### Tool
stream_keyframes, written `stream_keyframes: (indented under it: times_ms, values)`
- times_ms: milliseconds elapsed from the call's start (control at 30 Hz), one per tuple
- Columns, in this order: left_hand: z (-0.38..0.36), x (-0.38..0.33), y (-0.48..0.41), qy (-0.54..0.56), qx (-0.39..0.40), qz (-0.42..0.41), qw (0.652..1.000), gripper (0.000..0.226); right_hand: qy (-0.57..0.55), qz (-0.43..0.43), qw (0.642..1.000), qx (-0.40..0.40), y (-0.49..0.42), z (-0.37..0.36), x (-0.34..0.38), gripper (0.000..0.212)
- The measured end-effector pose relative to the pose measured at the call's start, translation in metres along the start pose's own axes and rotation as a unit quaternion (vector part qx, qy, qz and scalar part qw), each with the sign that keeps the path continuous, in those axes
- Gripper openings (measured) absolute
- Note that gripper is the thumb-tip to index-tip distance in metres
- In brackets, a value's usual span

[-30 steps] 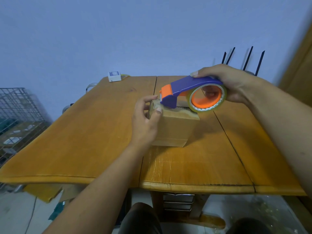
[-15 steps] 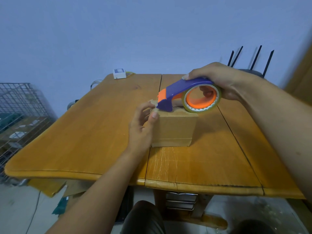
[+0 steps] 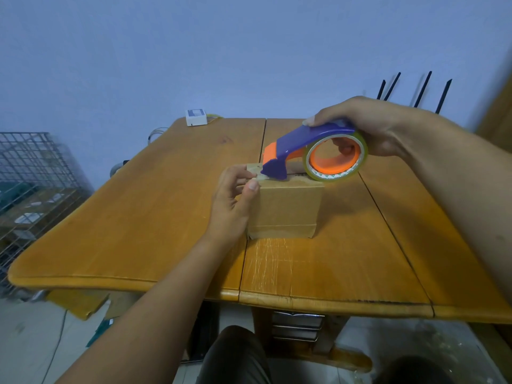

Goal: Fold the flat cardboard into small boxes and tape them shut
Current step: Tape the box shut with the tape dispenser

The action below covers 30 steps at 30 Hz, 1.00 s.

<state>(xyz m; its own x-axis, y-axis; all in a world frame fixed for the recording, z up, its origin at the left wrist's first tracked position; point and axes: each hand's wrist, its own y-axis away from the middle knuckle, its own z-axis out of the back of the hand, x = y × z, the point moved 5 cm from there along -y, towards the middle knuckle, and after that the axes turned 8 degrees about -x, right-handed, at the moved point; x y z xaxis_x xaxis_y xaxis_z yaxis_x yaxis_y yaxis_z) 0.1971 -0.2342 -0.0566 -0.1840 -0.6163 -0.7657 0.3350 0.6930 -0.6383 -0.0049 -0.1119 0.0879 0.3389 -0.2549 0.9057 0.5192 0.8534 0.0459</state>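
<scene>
A small brown cardboard box stands on the wooden table near its middle. My right hand grips a purple and orange tape dispenser with a clear tape roll; its nose rests on the box's top at the left edge. My left hand is at the box's left top corner, thumb and fingers pinching the loose tape end against the box.
A small white device lies at the table's far edge. A wire cage stands at the left. Black antennas rise behind the table at the right. Flat cardboard pieces lie below the table's front left.
The dispenser has tilted so its nose came down onto the box's left top edge. My left hand slid slightly down the corner, still on the tape end.
</scene>
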Motion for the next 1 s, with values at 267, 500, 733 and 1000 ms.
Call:
stream_keyframes:
  times_ms: [267, 500, 733, 1000]
  values:
    - [-0.001, 0.000, 0.000, 0.001, 0.011, 0.005, 1.000, 0.004, -0.049, -0.040, 0.996, -0.056, 0.014, 0.051, -0.019, 0.014]
    - [-0.001, -0.008, 0.005, -0.008, -0.005, 0.067, 0.998, 0.017, -0.039, -0.043, 0.996, -0.064, 0.021, 0.055, -0.037, 0.014]
    - [-0.009, -0.029, -0.015, 0.042, -0.045, 0.214, 0.975, 0.042, -0.053, -0.034, 0.994, -0.084, 0.018, 0.056, -0.041, 0.023]
    - [-0.016, -0.027, -0.026, -0.030, 0.070, 0.280, 0.957, 0.026, -0.061, -0.012, 0.994, -0.093, 0.014, 0.072, -0.029, 0.017]
